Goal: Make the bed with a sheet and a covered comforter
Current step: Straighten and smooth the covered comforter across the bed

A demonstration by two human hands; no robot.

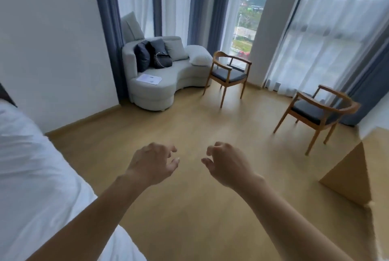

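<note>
The bed [31, 166] fills the lower left, covered in white cloth with soft creases. My left hand [151, 164] and my right hand [225, 166] are stretched out side by side over the wooden floor, to the right of the bed. Both have loosely curled fingers and hold nothing. Neither hand touches the bedding. A white pillow [201, 57] lies on the arm of the sofa across the room.
A light grey sofa [160, 90] with dark cushions, a bag and a paper stands by the far wall. Two wooden armchairs [229, 73] [315, 111] stand near the curtained windows. A tan wooden cabinet corner [349, 174] juts in at the right. Open floor [189, 124] lies ahead.
</note>
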